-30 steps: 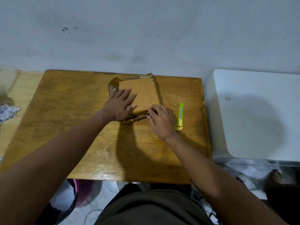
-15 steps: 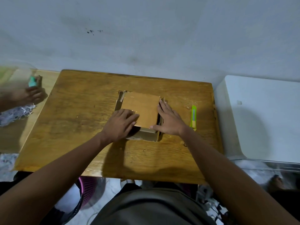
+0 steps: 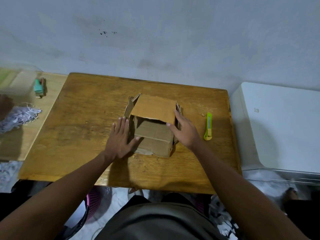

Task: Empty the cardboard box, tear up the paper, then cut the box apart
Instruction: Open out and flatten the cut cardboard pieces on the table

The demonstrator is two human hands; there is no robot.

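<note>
Mid-table [image 3: 69, 135], box [image 3: 152, 135] sitting with one flap up and walls already loose, so probably going to fold or skid once a blade pushes in. Left hand [image 3: 119, 139] flat against the left wall, right hand [image 3: 185, 130] flat on the right side, fingers straight, gripping nothing. Knife [image 3: 208, 126] lying just right, untouched. Risky with fingers that close to any cut line.

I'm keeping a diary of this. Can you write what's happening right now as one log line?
stage: box handling | left hand: flat against cardboard box | right hand: on box's right side | utility knife: untouched on wooden table
</note>
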